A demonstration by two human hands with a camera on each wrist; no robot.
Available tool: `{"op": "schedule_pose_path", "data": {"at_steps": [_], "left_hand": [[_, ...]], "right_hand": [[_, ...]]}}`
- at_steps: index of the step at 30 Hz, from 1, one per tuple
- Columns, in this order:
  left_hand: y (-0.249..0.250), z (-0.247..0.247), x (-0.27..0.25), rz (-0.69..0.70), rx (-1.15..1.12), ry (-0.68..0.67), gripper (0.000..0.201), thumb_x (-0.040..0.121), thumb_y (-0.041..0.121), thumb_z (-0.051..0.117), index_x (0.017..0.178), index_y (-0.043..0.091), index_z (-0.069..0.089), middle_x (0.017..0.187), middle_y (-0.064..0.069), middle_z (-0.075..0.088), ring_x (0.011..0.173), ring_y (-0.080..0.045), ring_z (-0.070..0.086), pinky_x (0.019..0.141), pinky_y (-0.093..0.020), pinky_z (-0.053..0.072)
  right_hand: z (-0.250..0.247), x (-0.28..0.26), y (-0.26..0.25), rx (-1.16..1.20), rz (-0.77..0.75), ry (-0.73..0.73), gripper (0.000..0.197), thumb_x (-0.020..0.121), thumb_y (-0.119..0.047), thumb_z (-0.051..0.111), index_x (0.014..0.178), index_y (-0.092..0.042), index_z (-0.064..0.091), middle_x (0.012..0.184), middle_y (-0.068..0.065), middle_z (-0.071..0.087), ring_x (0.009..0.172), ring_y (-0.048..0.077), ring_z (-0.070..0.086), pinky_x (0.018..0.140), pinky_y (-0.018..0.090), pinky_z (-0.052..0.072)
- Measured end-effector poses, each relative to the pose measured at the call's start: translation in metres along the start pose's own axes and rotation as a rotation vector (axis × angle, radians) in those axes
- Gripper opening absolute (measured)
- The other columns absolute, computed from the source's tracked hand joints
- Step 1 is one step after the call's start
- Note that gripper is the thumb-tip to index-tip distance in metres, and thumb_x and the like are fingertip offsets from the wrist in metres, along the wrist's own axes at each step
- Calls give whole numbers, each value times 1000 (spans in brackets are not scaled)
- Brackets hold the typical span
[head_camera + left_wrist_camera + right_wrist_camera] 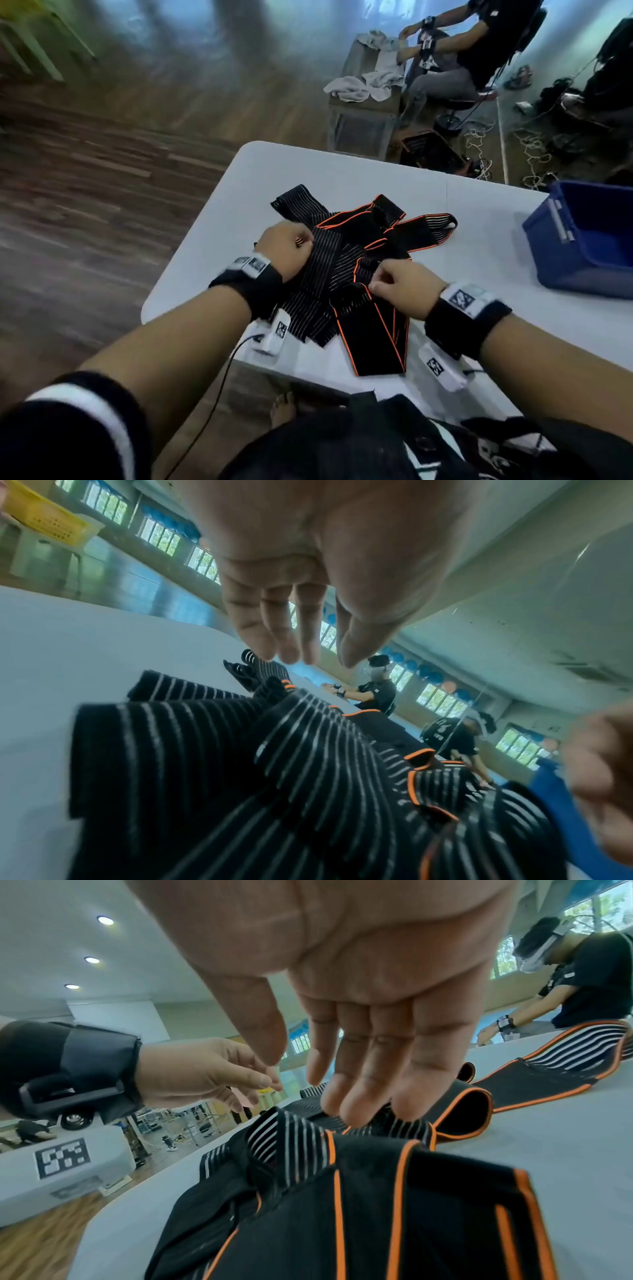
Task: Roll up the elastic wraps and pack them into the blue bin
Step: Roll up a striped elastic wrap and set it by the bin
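A heap of black elastic wraps (342,260), some white-striped and some orange-edged, lies on the white table (479,274). My left hand (291,245) hovers at the heap's left side. In the left wrist view my left hand (308,656) hangs with relaxed fingers above the striped wraps (240,777) and holds nothing. My right hand (394,281) is over the heap's near middle. In the right wrist view my right hand (308,1083) has straight fingers whose tips touch a striped wrap (291,1139), thumb apart. The blue bin (589,246) stands at the table's right.
The table's left edge and rounded near corner (150,308) lie close to my left arm, with wood floor beyond. Another person (455,51) sits at a small table with white towels (363,85) at the back right. A black crate (431,150) and cables are on the floor there.
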State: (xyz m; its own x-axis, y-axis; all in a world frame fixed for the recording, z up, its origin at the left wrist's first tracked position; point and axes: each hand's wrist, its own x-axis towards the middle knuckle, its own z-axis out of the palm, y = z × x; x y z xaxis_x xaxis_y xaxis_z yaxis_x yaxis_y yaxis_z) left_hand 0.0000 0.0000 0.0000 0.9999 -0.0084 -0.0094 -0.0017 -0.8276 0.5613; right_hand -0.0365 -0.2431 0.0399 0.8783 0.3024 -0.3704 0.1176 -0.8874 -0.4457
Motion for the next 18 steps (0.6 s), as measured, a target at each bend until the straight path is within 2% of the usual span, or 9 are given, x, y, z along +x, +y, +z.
{"op": "schedule_pose_path", "data": {"at_steps": [3, 5, 7, 11, 14, 16, 18], "left_hand": [[-2, 6, 19, -74, 10, -72, 18, 82, 23, 69, 98, 29, 73, 108, 3, 69, 97, -16, 62, 83, -22, 44], [-3, 12, 24, -113, -6, -116, 24, 77, 18, 70, 97, 32, 71, 108, 5, 69, 96, -15, 64, 83, -25, 51], [-4, 17, 24, -113, 23, -142, 29, 75, 13, 67, 96, 33, 70, 109, 4, 68, 98, -19, 65, 86, -30, 55], [-11, 20, 27, -78, 85, -159, 30, 75, 10, 70, 98, 29, 71, 114, 2, 64, 103, -22, 63, 88, -32, 52], [-18, 24, 29, -61, 85, -142, 28, 76, 9, 70, 97, 28, 71, 111, 5, 60, 102, -21, 62, 82, -28, 47], [-21, 25, 32, -66, 70, -140, 29, 77, 8, 70, 99, 27, 71, 110, 6, 61, 102, -21, 62, 80, -27, 46], [-23, 24, 35, -82, 40, -150, 35, 79, 10, 70, 110, 26, 69, 107, 6, 64, 100, -19, 62, 82, -28, 49]], "right_hand": [[-7, 27, -7, 34, 40, 13, 18, 91, -31, 62, 87, -15, 69, 84, 0, 69, 82, 20, 65, 80, 31, 51], [-8, 43, -7, 85, 68, 6, 18, 90, -31, 63, 83, -15, 67, 87, 4, 73, 79, 22, 68, 81, 37, 56], [-2, 51, -4, 151, 96, 0, 17, 89, -31, 64, 79, -17, 65, 86, 7, 74, 72, 21, 66, 77, 40, 58], [6, 57, -4, 230, 129, 7, 17, 88, -30, 65, 82, -14, 67, 85, 8, 74, 68, 20, 64, 60, 32, 50], [12, 58, -11, 225, 100, -10, 21, 88, -27, 62, 87, -7, 68, 82, 7, 73, 68, 19, 64, 57, 30, 48], [15, 61, -16, 225, 85, -4, 21, 90, -25, 62, 89, -5, 68, 75, 0, 68, 68, 18, 62, 55, 28, 46], [18, 65, -22, 230, 86, 1, 20, 91, -25, 62, 92, -6, 68, 71, -8, 62, 67, 14, 60, 55, 25, 44]]}}
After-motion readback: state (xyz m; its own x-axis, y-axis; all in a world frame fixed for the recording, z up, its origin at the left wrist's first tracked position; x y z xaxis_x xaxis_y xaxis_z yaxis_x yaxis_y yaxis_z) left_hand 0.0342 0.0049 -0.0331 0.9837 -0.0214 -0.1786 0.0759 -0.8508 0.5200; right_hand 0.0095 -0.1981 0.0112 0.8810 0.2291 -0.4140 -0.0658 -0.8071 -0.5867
